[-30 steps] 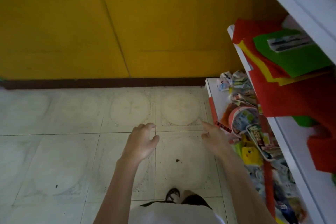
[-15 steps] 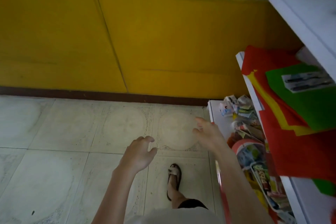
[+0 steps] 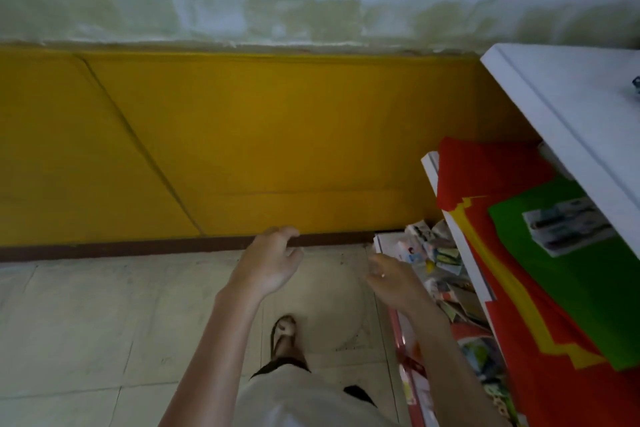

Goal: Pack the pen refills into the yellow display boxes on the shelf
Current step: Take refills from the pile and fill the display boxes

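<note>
Neither pen refills nor yellow display boxes show in the head view. My left hand (image 3: 272,262) hangs in the air over the tiled floor, fingers loosely curled, holding nothing. My right hand (image 3: 393,279) hovers just left of the white shelf unit (image 3: 540,97), fingers relaxed and empty, a ring on one finger. The shelf's lowest level (image 3: 384,241) holds a jumble of small colourful packets (image 3: 438,253) close to my right hand.
Red, yellow and green paper sheets (image 3: 554,270) lie stacked on the middle shelf, with a small printed pack (image 3: 564,227) on top. A yellow padded wall (image 3: 242,149) runs behind. My sandalled foot (image 3: 284,336) stands on the pale floor tiles (image 3: 86,322).
The view has tilted upward, bringing more wall and the top shelf into sight. Both hands have risen with it, and my foot has stepped forward.
</note>
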Available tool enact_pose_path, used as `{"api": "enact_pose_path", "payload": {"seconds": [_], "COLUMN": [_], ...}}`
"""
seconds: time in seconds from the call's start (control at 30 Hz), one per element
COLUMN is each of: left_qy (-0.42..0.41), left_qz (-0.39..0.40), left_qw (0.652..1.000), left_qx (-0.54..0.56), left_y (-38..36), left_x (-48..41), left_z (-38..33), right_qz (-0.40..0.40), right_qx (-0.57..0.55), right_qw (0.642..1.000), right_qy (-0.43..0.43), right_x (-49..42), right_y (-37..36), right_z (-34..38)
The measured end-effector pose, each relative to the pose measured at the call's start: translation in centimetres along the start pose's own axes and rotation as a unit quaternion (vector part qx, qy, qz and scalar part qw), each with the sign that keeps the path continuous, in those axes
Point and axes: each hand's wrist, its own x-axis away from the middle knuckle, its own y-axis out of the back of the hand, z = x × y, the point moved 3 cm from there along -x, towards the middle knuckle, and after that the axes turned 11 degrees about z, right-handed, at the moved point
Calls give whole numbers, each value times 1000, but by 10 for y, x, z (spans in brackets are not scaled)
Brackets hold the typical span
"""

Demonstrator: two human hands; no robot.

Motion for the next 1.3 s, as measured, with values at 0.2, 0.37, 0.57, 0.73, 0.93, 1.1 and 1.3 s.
{"api": "enact_pose_path", "payload": {"seconds": [0.2, 0.37, 0.57, 0.73, 0.93, 1.1, 1.3], "left_qy": [-29, -71, -131, -146, -217, -394, -546], "left_qz": [72, 136, 210, 326, 364, 323, 253], "left_qw": [994, 976, 939, 886, 844, 837, 788], "left_qx": [-80, -153, -239, -296, -330, -200, -133], "left_y": [46, 79, 93, 77, 53, 60, 72], "left_x": [-105, -180, -242, -271, -278, -261, -244], "left_z": [-31, -71, -114, -158, -239, -320, -394], "right_qz": [-20, -93, -246, -264, -246, -332, -466], "right_qx": [-52, -116, -113, -97, -148, -171, -235], "right_qw": [997, 986, 958, 950, 938, 914, 851], "right_qy": [-47, -71, -97, -138, -192, -156, -53], "right_x": [-54, -89, -98, -82, -41, 0, 71], "right_y": [48, 110, 173, 200, 222, 261, 300], "right_z": [11, 28, 45, 34, 4, -2, 8]}}
